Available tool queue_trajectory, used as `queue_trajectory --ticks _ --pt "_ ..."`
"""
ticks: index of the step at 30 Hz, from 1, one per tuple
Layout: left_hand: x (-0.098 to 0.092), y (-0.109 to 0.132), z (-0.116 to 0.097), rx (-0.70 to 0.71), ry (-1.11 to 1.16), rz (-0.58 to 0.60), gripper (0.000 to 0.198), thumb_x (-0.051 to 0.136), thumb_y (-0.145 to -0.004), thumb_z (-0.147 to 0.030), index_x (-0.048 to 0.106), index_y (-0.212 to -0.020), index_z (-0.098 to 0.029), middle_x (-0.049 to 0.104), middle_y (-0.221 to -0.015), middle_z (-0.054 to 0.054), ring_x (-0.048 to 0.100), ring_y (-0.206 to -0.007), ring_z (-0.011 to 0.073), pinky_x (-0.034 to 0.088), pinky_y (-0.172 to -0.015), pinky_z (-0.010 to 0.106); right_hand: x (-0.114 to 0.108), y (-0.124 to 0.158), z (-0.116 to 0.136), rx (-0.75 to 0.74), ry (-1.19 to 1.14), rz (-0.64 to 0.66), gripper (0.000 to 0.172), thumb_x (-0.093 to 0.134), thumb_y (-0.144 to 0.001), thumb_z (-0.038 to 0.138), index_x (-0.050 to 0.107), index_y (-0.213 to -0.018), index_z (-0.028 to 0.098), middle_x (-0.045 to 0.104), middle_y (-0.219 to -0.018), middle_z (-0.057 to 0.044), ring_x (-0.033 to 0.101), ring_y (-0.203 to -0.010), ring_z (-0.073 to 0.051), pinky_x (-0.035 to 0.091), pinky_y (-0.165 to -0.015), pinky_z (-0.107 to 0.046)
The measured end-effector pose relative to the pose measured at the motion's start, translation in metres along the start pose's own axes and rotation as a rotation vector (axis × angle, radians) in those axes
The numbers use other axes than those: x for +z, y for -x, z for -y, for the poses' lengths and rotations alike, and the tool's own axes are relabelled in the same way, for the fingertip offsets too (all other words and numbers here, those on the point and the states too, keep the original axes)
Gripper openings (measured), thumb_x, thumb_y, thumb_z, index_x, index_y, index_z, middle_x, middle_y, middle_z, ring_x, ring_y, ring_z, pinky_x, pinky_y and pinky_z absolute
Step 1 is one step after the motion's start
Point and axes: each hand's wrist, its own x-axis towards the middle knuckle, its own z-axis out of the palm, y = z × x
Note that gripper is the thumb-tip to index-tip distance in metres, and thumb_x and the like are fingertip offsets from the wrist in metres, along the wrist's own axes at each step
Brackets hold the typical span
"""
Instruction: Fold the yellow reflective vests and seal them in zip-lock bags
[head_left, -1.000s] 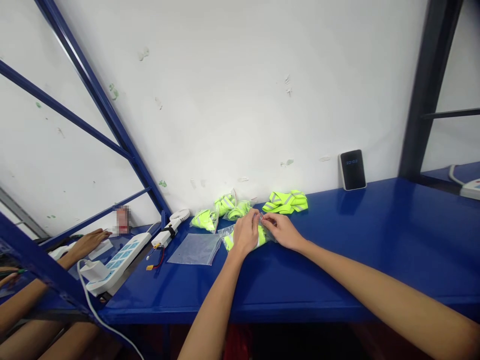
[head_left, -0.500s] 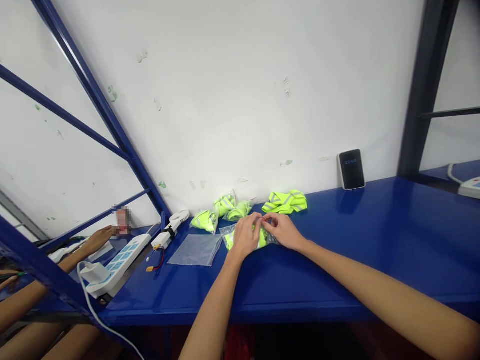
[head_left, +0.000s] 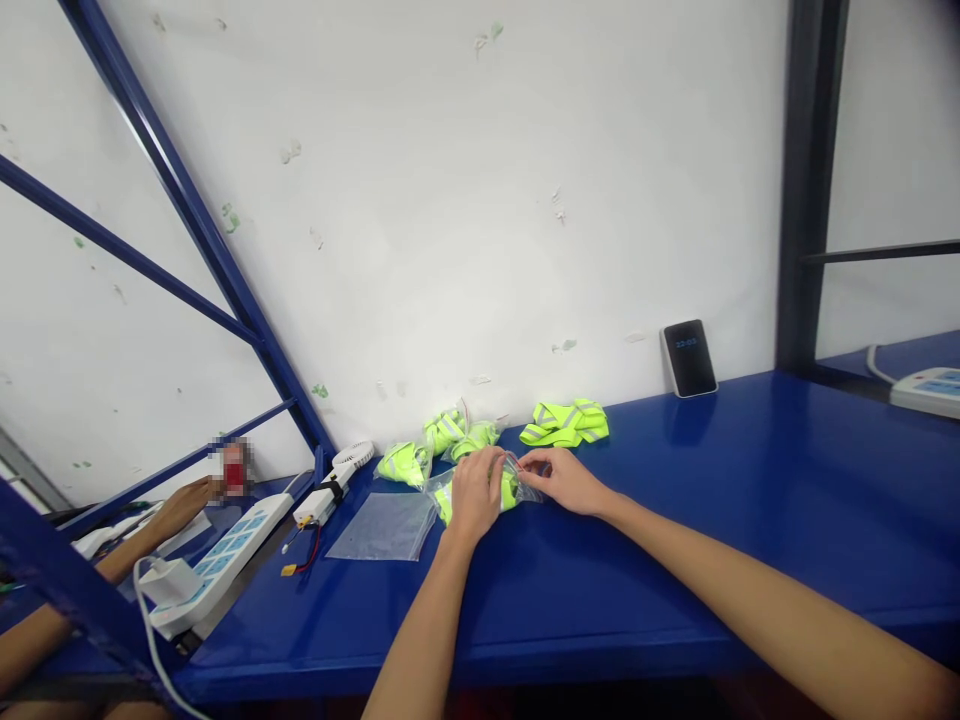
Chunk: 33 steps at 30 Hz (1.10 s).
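A clear zip bag (head_left: 444,503) with a neon-yellow reflective strap inside lies on the blue table. My left hand (head_left: 478,492) is over it, fingers bent and closed on the bag near its opening. At the bag's right end, my right hand (head_left: 564,482) pinches the edge by the red zip line. Behind my hands are several bagged yellow straps (head_left: 405,464), and an unbagged reflective strap (head_left: 564,424) lies folded near the wall. To the left, a flat clear bag (head_left: 384,526) rests on the table.
A small white fan (head_left: 352,458), a device with red and black wires (head_left: 311,550) and a power strip (head_left: 225,560) are on the left. A clock display (head_left: 688,358) leans against the wall. Another person's hand (head_left: 184,505) is beyond the blue frame post (head_left: 247,330).
My right hand has shifted slightly away from my left, showing more of the bag's red-lined edge between them. The camera view has tilted up a little. The other straps stay put.
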Motion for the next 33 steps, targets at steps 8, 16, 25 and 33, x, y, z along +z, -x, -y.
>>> queue_trajectory --ticks 8,16,25,33 --pt "-0.003 -0.002 -0.001 -0.102 0.139 0.033 0.026 0.056 -0.087 -0.036 0.061 -0.110 -0.023 0.068 -0.107 0.004 0.061 -0.097 0.0202 0.044 -0.090 0.035 0.009 0.001 0.002 -0.034 0.066 -0.043 0.026 0.054 -0.086 0.037 0.068 -0.082 0.016 0.065 -0.069 -0.003 0.054 -0.058 -0.014 0.042 -0.057 -0.026" --pt "-0.007 -0.016 0.010 -0.156 0.378 0.189 0.013 0.063 -0.079 -0.025 0.070 -0.088 -0.018 0.071 -0.093 0.003 0.064 -0.088 0.0182 0.047 -0.085 0.030 0.016 0.001 0.002 -0.118 0.223 -0.124 0.024 0.048 -0.090 0.033 0.063 -0.078 0.017 0.062 -0.068 -0.002 0.050 -0.058 -0.014 0.037 -0.057 -0.026" --pt "-0.015 -0.008 0.006 -0.039 0.337 0.090 0.014 0.059 -0.084 -0.029 0.068 -0.082 -0.018 0.068 -0.086 0.004 0.062 -0.085 0.0179 0.045 -0.082 0.029 0.012 0.005 0.005 -0.050 0.057 -0.015 0.026 0.055 -0.087 0.037 0.066 -0.097 0.016 0.068 -0.082 -0.005 0.059 -0.068 -0.016 0.046 -0.065 -0.028" --pt "-0.011 -0.002 -0.009 0.050 0.047 0.060 0.013 0.053 -0.087 -0.026 0.065 -0.086 -0.021 0.069 -0.086 0.003 0.061 -0.088 0.0203 0.040 -0.083 0.032 0.008 -0.002 -0.007 -0.030 0.054 -0.084 0.019 0.059 -0.084 0.031 0.072 -0.084 0.016 0.071 -0.081 -0.005 0.062 -0.072 -0.018 0.045 -0.065 -0.028"
